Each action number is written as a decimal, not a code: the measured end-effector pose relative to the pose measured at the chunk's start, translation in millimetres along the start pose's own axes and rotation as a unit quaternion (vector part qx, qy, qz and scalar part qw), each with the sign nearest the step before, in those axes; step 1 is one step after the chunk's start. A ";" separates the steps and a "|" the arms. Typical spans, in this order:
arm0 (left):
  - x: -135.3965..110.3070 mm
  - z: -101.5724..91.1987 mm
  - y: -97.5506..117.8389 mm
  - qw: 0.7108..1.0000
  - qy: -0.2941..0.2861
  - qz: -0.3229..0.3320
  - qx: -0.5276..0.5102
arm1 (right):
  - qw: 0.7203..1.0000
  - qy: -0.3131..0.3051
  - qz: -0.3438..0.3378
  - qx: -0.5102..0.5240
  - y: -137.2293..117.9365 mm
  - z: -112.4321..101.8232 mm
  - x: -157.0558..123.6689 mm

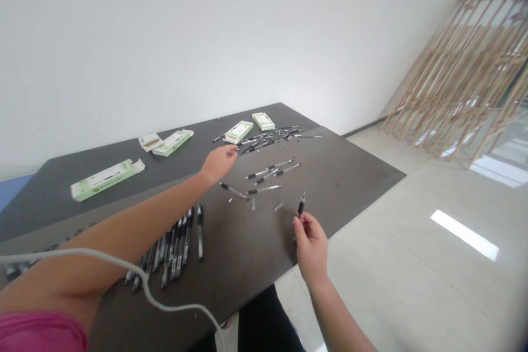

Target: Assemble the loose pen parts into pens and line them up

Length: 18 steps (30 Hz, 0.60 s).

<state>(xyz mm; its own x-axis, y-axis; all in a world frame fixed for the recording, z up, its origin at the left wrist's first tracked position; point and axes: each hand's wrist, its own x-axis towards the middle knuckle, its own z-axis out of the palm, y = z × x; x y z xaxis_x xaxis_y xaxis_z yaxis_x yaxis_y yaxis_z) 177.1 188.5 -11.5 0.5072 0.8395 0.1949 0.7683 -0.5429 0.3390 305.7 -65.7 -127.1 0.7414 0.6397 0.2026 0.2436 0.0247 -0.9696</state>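
My right hand is closed around a pen, which points tip up near the table's right front edge. My left hand reaches far across the table, its fingertips pinched together at the left end of a pile of pen parts. Whatever sits between those fingers is too small to make out. Between my two hands lie several uncapped pens with black grips. Below my left forearm, capped pens lie side by side, partly hidden by the arm; a single capped pen rests at their right.
Green-and-white pen boxes lie along the back of the dark table, one box beside the parts pile. Small clear pieces lie mid-table. A white cable crosses in front of my left arm. Wooden racks lean at the right.
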 end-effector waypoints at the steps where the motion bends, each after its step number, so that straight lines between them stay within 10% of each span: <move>1: 8.5 -0.5 3.1 1.000 -0.008 -0.010 0.008 | 1.000 0.003 -0.002 0.001 -0.6 -0.2 -0.1; 6: 14.1 2.2 11.5 0.996 -0.079 -0.021 0.039 | 1.000 0.014 -0.002 0.002 -2.0 -0.9 -0.2; 18: -72.4 33.1 -14.2 0.977 -0.194 -0.020 0.083 | 1.000 -0.006 0.007 -0.018 -2.0 0.3 2.0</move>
<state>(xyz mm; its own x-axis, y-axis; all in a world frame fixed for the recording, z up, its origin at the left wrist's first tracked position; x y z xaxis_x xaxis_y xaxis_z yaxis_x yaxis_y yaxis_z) 142.4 134.7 -60.9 0.5601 0.8063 -0.1902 0.8273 -0.5324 0.1793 306.5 -64.2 -124.8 0.7370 0.6494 0.1872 0.2559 -0.0118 -0.9666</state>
